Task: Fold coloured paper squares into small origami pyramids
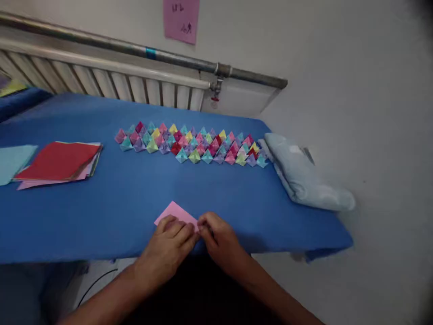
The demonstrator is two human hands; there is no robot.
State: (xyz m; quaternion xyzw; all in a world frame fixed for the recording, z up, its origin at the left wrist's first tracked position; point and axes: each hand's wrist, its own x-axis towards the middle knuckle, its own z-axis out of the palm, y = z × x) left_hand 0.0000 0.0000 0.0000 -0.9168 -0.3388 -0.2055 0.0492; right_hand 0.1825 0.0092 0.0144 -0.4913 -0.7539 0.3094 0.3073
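A folded pink paper [177, 211] lies on the blue cloth near the front edge of the table. My left hand [172, 246] rests on its lower part, fingers bent and close together, pressing it down. At the paper's right corner, my right hand [219, 238] pinches the edge between thumb and forefinger. The lower edge of the paper is hidden under my left fingers. Beyond my hands, rows of small folded paper pieces [199, 145] in many colours stand on the cloth.
A stack of coloured sheets, red on top [59, 161], lies at the left beside light blue paper [15, 162]. A folded pale blue blanket [297, 174] is at the right end. A radiator [101, 81] and pipe [115, 46] run behind the blue-covered table [118, 207].
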